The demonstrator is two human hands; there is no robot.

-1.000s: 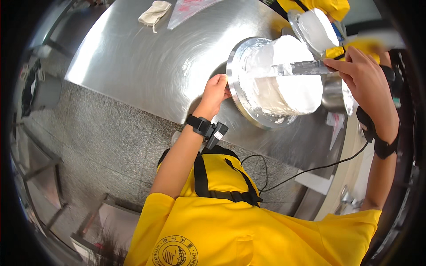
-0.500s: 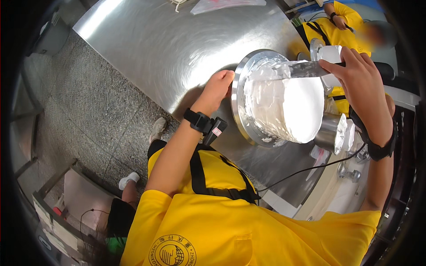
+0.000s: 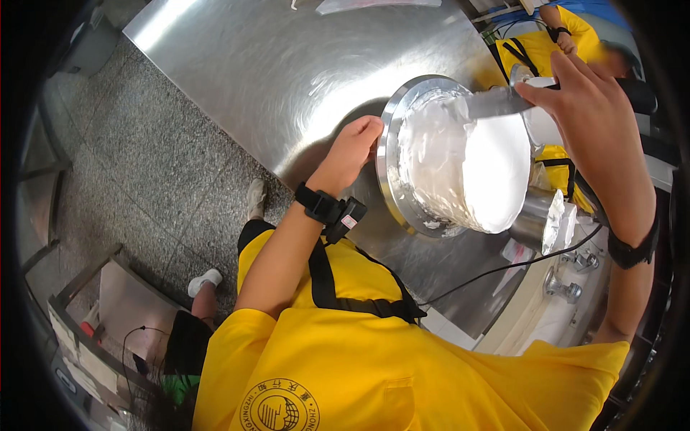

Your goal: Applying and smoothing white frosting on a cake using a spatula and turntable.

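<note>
A round cake (image 3: 478, 169) covered in white cream stands on a shiny metal turntable (image 3: 392, 129) on the steel table (image 3: 287, 65). My left hand (image 3: 352, 147) grips the turntable's near rim with curled fingers. My right hand (image 3: 586, 100) is above the cake's far side, closed on a flat metal scraper (image 3: 496, 104) whose blade lies against the cream. Smears of cream cover the turntable plate around the cake.
A steel cup (image 3: 539, 215) with creamy tools stands right of the cake. A sink with a tap (image 3: 564, 287) lies at the lower right. Another person in yellow (image 3: 546, 36) is beyond the table. A grey stone floor (image 3: 144, 158) and boxes are to the left.
The view has shifted, so the cake and turntable sit lower and larger. My left hand stays on the turntable rim and my right hand keeps the scraper on the cream.
</note>
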